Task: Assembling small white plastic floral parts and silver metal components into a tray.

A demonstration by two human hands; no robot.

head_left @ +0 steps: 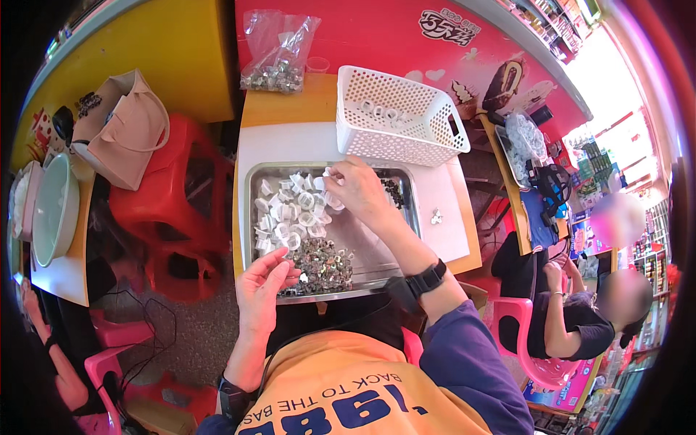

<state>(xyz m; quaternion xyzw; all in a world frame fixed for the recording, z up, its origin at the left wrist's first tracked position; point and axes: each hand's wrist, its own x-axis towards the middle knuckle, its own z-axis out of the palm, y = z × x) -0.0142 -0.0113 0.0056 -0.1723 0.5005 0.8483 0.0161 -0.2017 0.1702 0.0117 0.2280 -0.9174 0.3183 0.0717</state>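
My right hand (360, 190) reaches over the far side of a metal tray (373, 267), its fingertips closed on a white plastic ring-shaped piece (330, 178). Below it spreads a heap of similar white plastic pieces (290, 210), filling the tray's left part. My left hand (264, 284) is at the tray's near left corner, thumb and fingers curled together; whatever they hold is too small to make out. Beside those fingertips lies a pile of small shiny metal parts (322, 267). Small dark parts (392, 191) sit in the tray's far right corner, partly behind my right hand.
Behind the tray stands a white perforated basket (402, 134) with several white rings inside. A clear bag of metal parts (274, 76) rests at the table's far left. Some small pieces (436, 216) lie right of the tray. Red stools (163, 196) stand left; another person sits right.
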